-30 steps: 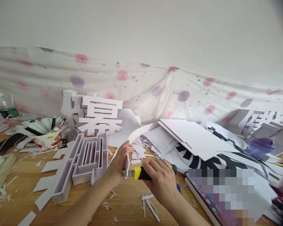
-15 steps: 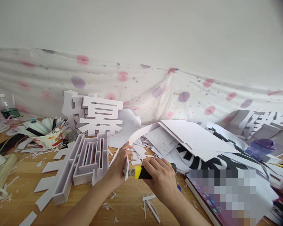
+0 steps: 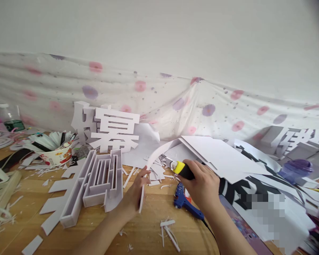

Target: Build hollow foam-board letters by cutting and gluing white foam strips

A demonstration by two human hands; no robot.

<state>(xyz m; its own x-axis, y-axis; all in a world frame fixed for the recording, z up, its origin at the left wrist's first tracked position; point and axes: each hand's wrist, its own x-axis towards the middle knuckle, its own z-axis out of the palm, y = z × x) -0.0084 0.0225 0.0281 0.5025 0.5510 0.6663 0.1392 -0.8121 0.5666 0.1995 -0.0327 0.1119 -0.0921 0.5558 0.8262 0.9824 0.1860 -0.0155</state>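
My left hand (image 3: 136, 191) is closed around the near end of a long white foam-board strip (image 3: 161, 150), which stands on edge and curves away to the back right. In my right hand (image 3: 203, 180) is a yellow and black utility knife (image 3: 179, 168), its blade pointing left and apart from the gripped end of the strip. Below the right hand a blue glue gun (image 3: 186, 203) lies on the wooden table. Left of my left hand sits a white box-like character (image 3: 95, 198) with raised walls.
Finished white characters (image 3: 117, 129) stand against the flowered plastic sheet. White boards (image 3: 220, 156) are piled at the right, above a tablet (image 3: 244, 226). A paper bowl (image 3: 57, 157) of strips stands at the left. Foam scraps (image 3: 170, 237) litter the table.
My right hand has moved up and right with the utility knife, taking the blade away from the strip's near end. The glue gun has come into view. My left hand still holds the strip.
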